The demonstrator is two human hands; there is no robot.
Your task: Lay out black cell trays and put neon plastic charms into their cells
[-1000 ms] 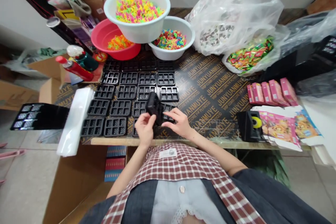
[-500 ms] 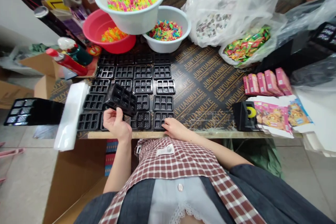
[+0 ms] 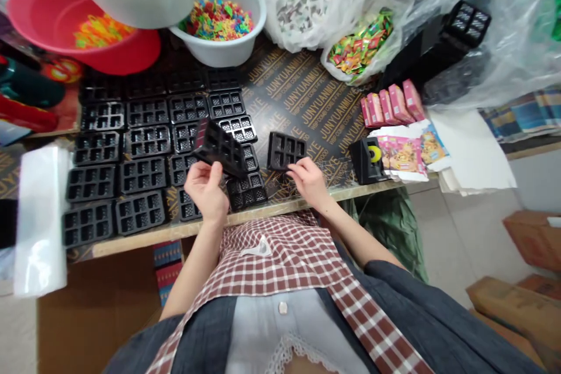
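My left hand (image 3: 207, 191) grips a stack of black plastic compartment trays (image 3: 221, 145), tilted above the trays on the table. Between thumb and fingers, my right hand (image 3: 309, 182) pinches the near edge of a single black tray (image 3: 286, 151), which is right of the laid-out rows and tilted a little. Whether its far side touches the table I cannot tell. Rows of the same black trays (image 3: 142, 175) cover the left part of the table, each with several small compartments. The held stack hides some of them.
Behind the trays stand a red basin (image 3: 144, 49) and pale basins (image 3: 228, 49) of small colourful pieces. Plastic bags (image 3: 302, 11) lie at the back. A tape dispenser (image 3: 362, 169), pink boxes (image 3: 397, 106) and printed cartons (image 3: 405, 158) are at right; clear plastic sleeves (image 3: 41, 216) at left.
My view has turned to the right. My right hand has moved right from the front tray of the last column and now holds a single tray. The left hand still holds the stack.
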